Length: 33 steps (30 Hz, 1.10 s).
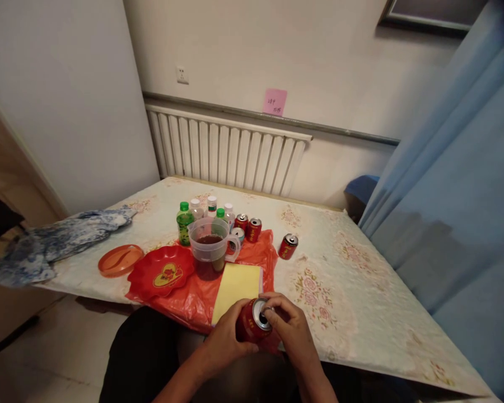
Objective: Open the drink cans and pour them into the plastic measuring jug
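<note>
My left hand (229, 338) is wrapped round a red drink can (248, 323), held tilted near the table's front edge. The can's top shows a dark opening. At that top, my right hand (292, 324) pinches the pull tab (268, 309) between thumb and finger. Just beyond the can lies a yellow sheet or pad (238, 285) on a red plastic bag (197, 305). A clear measuring jug (210, 240) holding dark liquid stands on the bag, with a red scalloped plate (162, 272) to its left.
Behind the jug stand several bottles, among them a green bottle (185, 225), and more cans, including a red can (254, 229). Another red can (288, 246) stands apart at right. An orange lid (121, 261) and a crumpled blue-patterned cloth (67, 238) lie at left. A blue curtain (449, 184) borders the right.
</note>
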Motion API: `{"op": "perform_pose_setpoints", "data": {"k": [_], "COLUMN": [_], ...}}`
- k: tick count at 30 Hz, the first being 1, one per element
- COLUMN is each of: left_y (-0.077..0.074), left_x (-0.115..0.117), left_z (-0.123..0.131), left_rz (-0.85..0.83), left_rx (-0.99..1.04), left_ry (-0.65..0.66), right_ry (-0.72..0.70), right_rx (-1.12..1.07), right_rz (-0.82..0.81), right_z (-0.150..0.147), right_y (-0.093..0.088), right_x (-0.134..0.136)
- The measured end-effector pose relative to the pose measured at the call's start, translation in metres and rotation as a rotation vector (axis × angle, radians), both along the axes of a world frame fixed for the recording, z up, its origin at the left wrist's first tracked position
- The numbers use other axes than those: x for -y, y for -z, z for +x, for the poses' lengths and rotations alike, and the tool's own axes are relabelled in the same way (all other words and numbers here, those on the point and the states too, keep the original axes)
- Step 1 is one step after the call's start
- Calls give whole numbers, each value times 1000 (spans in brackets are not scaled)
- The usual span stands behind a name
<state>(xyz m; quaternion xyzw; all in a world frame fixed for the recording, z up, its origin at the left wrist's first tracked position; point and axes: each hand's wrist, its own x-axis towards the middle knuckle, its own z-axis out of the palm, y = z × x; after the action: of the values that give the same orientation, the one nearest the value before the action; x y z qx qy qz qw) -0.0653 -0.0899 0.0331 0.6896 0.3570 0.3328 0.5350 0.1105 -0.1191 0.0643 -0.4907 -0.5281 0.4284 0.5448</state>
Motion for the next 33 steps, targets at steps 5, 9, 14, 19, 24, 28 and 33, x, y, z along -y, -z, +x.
{"op": "perform_pose_setpoints", "data": {"k": [5, 9, 14, 19, 24, 28, 33], "left_y": [10, 19, 28, 40, 65, 79, 78], "left_x": [-4, -8, -17, -23, -31, -37, -41], "left_z": [-8, -16, -28, -42, -55, -63, -71], "left_rz": [-62, -122, -167, -226, -262, -284, -328], "left_rx": [34, 88, 182, 232, 234, 282, 312], "left_ry": [27, 5, -48, -92, -165, -164, -160], "right_ry": [6, -18, -14, 85, 236, 115, -18], "right_rx": [-47, -53, -5, 28, 101, 93, 23], "right_rz": [-54, -77, -61, 0, 89, 130, 94], "right_z": [-10, -22, -31, -35, -47, -62, -71], "right_y": [10, 14, 12, 19, 22, 27, 37], "right_x": [-12, -23, -52, -105, -151, -176, -199]}}
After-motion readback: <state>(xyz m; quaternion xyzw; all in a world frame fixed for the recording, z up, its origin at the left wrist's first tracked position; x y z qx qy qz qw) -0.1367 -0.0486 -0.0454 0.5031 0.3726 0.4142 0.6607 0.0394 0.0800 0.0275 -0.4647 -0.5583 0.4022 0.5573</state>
